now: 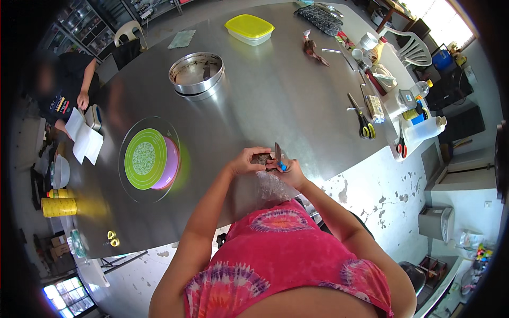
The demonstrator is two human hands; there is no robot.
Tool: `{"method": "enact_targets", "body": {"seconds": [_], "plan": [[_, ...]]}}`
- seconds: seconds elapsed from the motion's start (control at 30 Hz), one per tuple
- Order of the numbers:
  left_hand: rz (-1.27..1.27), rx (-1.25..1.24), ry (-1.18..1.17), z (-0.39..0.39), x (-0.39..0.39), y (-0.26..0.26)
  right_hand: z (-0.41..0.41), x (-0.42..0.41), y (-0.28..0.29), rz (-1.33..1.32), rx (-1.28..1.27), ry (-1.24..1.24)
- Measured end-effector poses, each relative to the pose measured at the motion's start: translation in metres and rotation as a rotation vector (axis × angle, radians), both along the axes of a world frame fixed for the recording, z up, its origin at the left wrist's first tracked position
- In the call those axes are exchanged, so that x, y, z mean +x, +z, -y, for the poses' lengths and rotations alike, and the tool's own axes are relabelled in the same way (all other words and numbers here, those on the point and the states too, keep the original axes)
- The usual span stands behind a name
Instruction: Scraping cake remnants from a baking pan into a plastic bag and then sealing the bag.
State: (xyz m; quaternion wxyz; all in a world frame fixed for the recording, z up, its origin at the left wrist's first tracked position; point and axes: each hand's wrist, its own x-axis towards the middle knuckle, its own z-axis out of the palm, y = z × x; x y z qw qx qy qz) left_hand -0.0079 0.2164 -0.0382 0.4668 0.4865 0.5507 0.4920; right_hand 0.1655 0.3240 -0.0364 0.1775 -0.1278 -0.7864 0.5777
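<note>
My left hand grips a small dark block from its left side, just above the near edge of the steel table. My right hand is closed around the blue handle of a small knife, its blade pointing up and away from me. Some right fingers also touch the block. What the block is made of I cannot tell. Crumpled clear plastic wrap hangs below both hands, close to my pink tie-dye top.
Left of my hands lie green and pink round mats on a clear round plate. Farther off stand stacked round metal pans and a yellow-lidded container. Black-and-yellow scissors lie right. A person at left handles white paper.
</note>
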Motion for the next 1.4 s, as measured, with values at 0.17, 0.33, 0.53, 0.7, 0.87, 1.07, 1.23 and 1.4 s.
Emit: {"method": "enact_targets", "body": {"seconds": [0.17,0.33,0.53,0.7,0.87,1.07,1.23,1.4], "plan": [[-0.113,-0.059,0.039,-0.004,0.005,0.008,-0.013,0.007,0.001,0.054,-0.39,0.104],[-0.309,0.094,0.23,0.0,0.014,0.001,-0.026,0.001,0.011,0.047,-0.174,-0.11],[-0.436,0.216,0.361,0.001,0.03,-0.008,-0.034,-0.007,0.002,0.241,0.017,-0.037],[-0.383,0.217,0.319,0.004,0.021,-0.008,-0.031,-0.008,0.01,0.376,0.016,-0.029],[-0.186,-0.153,0.11,0.0,0.0,0.008,-0.012,-0.007,0.026,0.182,-0.058,-0.138],[-0.359,-0.045,0.171,-0.002,0.02,0.017,-0.023,-0.004,0.028,0.405,-0.065,-0.049],[-0.594,0.108,0.29,0.014,0.042,0.015,-0.019,0.007,0.025,0.301,-0.096,0.019],[-0.746,0.284,0.356,0.031,0.058,-0.002,-0.005,0.018,0.019,0.188,-0.573,0.009]]}}
